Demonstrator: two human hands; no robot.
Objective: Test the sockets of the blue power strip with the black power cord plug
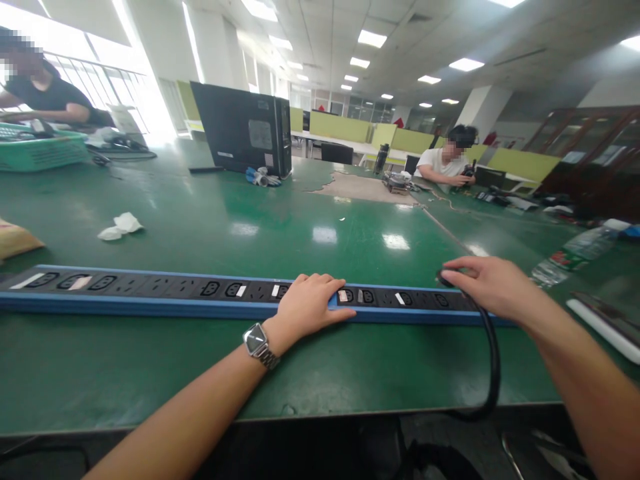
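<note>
A long blue power strip point(170, 287) with a row of black sockets lies across the table, several small white stickers on its face. My left hand point(310, 303) is wrapped over its middle, fingers on the far side and thumb toward me. Above the strip's right end, my right hand point(493, 283) pinches the end of a thick black power cable point(494, 360) between thumb and fingers. From there the cable loops down past the table's front edge. Whether the cable's tip touches the strip, I cannot tell; my fingers hide part of it.
Crumpled white tissue point(121, 227) lies on the green table point(225, 380). Further back stand a black computer tower point(245, 130) and gloves point(263, 177). A plastic bottle point(575, 253) and a phone-like slab point(605, 327) are at right. Two people sit beyond, one beside a green basket point(45, 150).
</note>
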